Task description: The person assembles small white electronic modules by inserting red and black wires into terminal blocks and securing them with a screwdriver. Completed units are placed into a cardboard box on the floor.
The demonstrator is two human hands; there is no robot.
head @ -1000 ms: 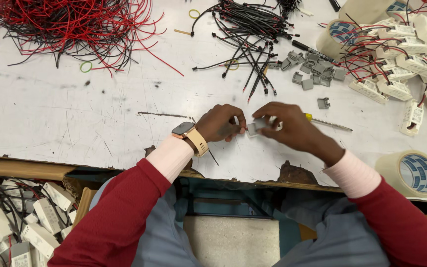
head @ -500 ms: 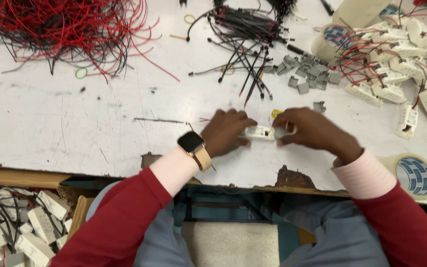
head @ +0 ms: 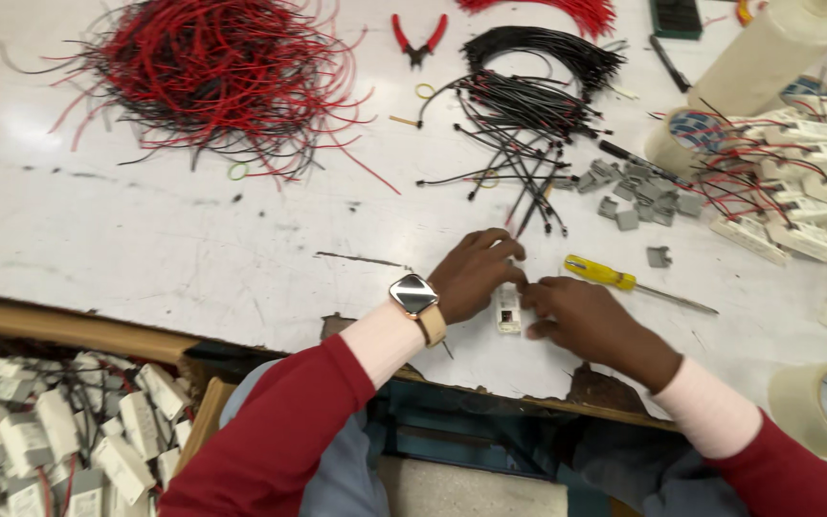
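— Where do we have the small white module (head: pixel 508 310)?

— Flat on the bench (head: pixel 145 249) near its front edge, our left hand (head: pixel 471 273) and right hand (head: pixel 576 316) both pinching it.

— How do we handle it well?

— Keep it pressed down, fingertips clear of the ends; the yellow screwdriver (head: pixel 614 279) lies just beside us.

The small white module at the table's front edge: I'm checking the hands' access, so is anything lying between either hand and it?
Nothing visible does. The left hand and right hand both have fingertips on the small white module. The yellow-handled screwdriver lies beyond the right hand, and the loose grey clips lie farther back.
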